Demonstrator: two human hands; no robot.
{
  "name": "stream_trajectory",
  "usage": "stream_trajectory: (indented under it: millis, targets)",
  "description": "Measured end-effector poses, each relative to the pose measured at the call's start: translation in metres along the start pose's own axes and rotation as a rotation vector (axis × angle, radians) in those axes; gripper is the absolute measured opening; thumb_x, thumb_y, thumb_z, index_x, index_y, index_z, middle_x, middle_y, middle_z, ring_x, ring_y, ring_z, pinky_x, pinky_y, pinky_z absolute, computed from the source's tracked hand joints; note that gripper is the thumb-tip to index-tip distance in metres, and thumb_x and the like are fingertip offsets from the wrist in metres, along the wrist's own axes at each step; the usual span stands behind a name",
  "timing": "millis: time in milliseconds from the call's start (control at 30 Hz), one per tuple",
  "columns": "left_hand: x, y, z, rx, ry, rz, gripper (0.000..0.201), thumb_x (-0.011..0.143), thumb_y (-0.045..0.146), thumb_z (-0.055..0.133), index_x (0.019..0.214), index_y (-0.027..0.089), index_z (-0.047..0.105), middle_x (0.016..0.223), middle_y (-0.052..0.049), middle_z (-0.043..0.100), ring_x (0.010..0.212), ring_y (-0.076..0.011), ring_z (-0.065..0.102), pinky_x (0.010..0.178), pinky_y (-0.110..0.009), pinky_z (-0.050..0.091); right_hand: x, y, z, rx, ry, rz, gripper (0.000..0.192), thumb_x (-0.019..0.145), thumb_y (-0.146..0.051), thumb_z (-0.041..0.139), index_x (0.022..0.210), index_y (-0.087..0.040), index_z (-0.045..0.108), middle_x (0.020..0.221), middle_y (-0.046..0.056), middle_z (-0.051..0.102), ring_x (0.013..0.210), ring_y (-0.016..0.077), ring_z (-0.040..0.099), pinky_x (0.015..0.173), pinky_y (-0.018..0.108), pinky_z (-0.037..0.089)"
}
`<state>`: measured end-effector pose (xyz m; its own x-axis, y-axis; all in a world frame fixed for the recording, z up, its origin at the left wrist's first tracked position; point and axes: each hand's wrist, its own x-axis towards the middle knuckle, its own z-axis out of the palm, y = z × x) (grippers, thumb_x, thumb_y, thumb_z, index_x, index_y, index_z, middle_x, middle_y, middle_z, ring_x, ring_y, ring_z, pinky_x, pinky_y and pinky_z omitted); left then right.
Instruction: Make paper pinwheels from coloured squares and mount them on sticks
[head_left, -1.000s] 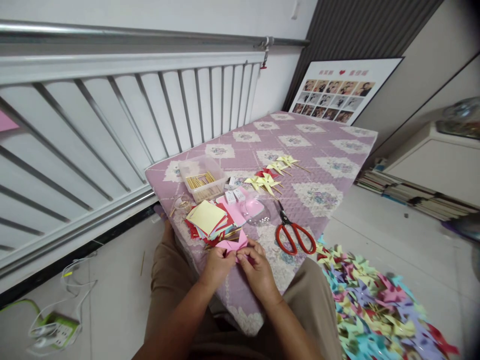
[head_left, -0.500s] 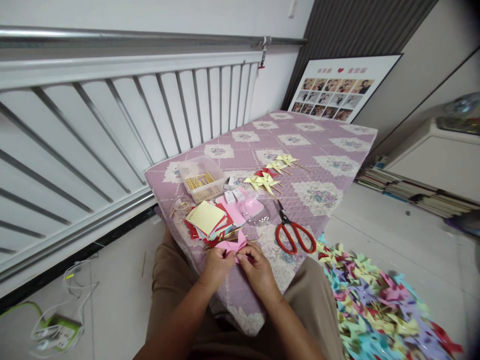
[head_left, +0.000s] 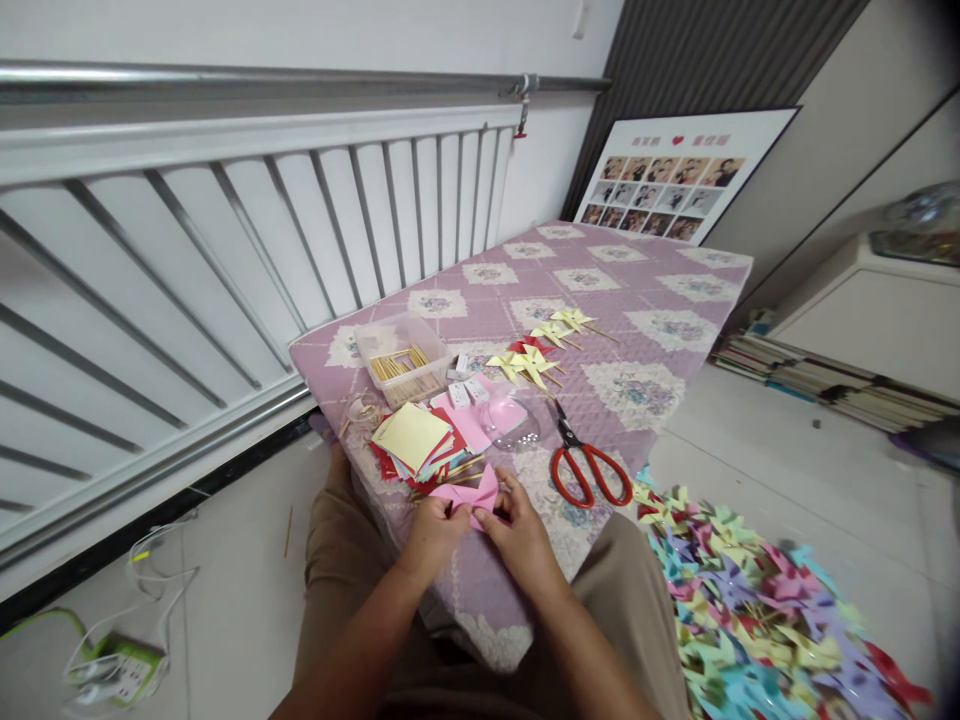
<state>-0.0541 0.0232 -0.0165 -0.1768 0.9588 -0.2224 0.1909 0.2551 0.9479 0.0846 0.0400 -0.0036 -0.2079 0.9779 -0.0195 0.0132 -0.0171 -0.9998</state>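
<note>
Between my two hands is a pink paper pinwheel, its points partly folded in, held over the near end of the cloth-covered table. My left hand pinches its left side. On the right side, my right hand grips the paper with thumb and fingers. Just beyond lies a stack of coloured paper squares, a pale yellow one on top, with several thin sticks beside it. Red-handled scissors rest to the right of my hands. Finished yellow pinwheels on sticks lie farther back.
A clear plastic box of sticks stands behind the paper, near small white boxes and a clear round container. A large heap of colourful pinwheels covers the floor at right. A radiator lines the left side.
My right fingers have shifted upward and spread along the pinwheel's right side, and that point of the pink paper has bent over. The left hand stays nearly in place.
</note>
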Motion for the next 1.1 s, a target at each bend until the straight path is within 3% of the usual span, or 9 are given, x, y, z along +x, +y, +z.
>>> stream_trajectory:
  millis: [100,167,367,767,900,1100]
  targets:
    - [-0.001,0.000,-0.001,0.013,0.020,0.001,0.023,0.073,0.032,0.055,0.055,0.018,0.051,0.049,0.005,0.043,0.048,-0.0100,0.036,0.047,-0.023,0.028,0.000,-0.003,-0.003,-0.075,-0.077,-0.040,0.020,0.080,-0.027,0.063,0.098,-0.020,0.066,0.088,0.002,0.070,0.085,0.0211,0.063,0.080,0.031,0.049]
    - [-0.001,0.002,-0.001,0.020,0.030,0.003,0.022,0.073,0.032,0.056,0.056,0.018,0.054,0.049,0.005,0.046,0.049,-0.0108,0.039,0.048,-0.023,0.029,0.001,-0.003,-0.005,-0.125,-0.093,-0.039,0.012,0.082,-0.029,0.061,0.086,-0.019,0.068,0.084,0.002,0.070,0.082,0.0213,0.062,0.078,0.031,0.048]
    - [-0.003,0.007,-0.002,0.048,0.044,-0.005,0.015,0.074,0.029,0.059,0.065,0.017,0.064,0.053,0.002,0.057,0.057,-0.0147,0.051,0.052,-0.022,0.036,0.003,0.001,-0.006,-0.182,-0.115,-0.028,0.018,0.082,-0.030,0.059,0.090,-0.017,0.069,0.083,0.003,0.070,0.080,0.0212,0.061,0.077,0.030,0.047]
    - [-0.002,0.002,0.002,0.078,0.062,0.077,0.018,0.077,0.023,0.053,0.077,0.015,0.069,0.070,-0.001,0.068,0.062,-0.0142,0.057,0.058,-0.022,0.041,0.002,-0.003,-0.006,-0.143,-0.099,0.011,0.020,0.081,-0.033,0.061,0.088,-0.016,0.071,0.081,0.003,0.069,0.077,0.0201,0.060,0.072,0.028,0.046]
    - [0.000,-0.003,0.004,0.036,0.043,0.095,0.020,0.077,0.022,0.052,0.083,0.015,0.070,0.074,-0.001,0.070,0.065,-0.0146,0.059,0.059,-0.022,0.042,0.002,-0.005,-0.006,-0.139,-0.097,0.012,0.017,0.081,-0.032,0.061,0.080,-0.017,0.069,0.075,0.001,0.066,0.072,0.0186,0.057,0.069,0.027,0.044]
    - [-0.001,-0.003,0.002,0.103,0.037,0.048,0.019,0.077,0.023,0.051,0.075,0.014,0.069,0.063,0.000,0.064,0.055,-0.0125,0.052,0.053,-0.022,0.039,0.004,-0.005,-0.008,-0.139,-0.129,0.015,0.016,0.080,-0.032,0.061,0.074,-0.018,0.065,0.070,-0.001,0.062,0.067,0.0170,0.054,0.067,0.027,0.043]
